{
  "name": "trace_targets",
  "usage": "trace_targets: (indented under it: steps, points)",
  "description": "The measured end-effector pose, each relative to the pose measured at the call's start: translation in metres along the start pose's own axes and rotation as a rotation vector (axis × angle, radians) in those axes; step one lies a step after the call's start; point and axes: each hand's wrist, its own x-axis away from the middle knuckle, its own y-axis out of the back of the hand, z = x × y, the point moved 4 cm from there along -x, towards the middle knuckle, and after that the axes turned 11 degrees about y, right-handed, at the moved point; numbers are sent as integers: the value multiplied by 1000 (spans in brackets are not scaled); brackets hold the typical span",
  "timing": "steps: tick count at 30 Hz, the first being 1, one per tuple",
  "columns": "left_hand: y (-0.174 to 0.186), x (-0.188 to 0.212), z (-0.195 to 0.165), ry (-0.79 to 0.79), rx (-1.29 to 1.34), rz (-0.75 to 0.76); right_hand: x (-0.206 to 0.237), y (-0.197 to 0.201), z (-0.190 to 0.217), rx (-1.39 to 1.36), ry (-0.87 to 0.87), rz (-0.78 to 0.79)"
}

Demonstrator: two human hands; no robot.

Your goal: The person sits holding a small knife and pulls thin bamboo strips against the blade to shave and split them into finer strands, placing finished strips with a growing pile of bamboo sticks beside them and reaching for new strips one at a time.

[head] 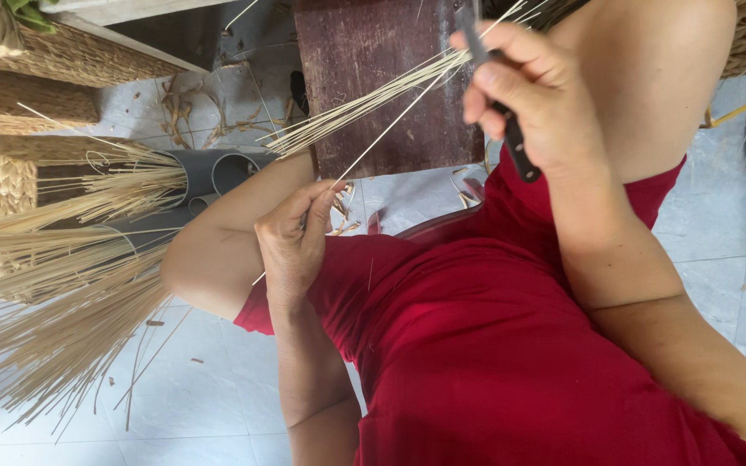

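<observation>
Above the dark brown wooden board, the right hand clasps a black-handled knife and pale thin straw strands; the left hand pinches one strand.

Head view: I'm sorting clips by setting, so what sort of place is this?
Probably a home basket-weaving workspace on a tiled floor: bundles of pale straw splints lie beside woven baskets, while the right hand holds a dark-handled knife and the left hand pinches one splint.
</observation>
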Motion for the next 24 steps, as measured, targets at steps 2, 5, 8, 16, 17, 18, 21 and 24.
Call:
trace_targets:
  steps: [2,5,8,16,17,18,21,24]
  points:
    - [5,1,3,15,-11,-13,1,17,2,-83,22,-76]
    - [12,4,8,14,-8,-41,-4,47,16,-124,132,-248]
    - [19,4,11,12,-4,-75,-2,60,28,-118,155,-333]
    - [19,6,0,-3,-113,-125,7,-12,36,367,76,297]
    - [19,6,-2,-10,-128,-128,5,-18,35,391,45,307]
    - [19,7,-4,-15,-143,-131,4,-23,34,415,13,318]
    - [19,9,-10,-85,-181,-133,-2,-27,32,500,-57,298]
    - [18,9,-13,-142,-191,-140,-4,-26,30,480,-22,288]
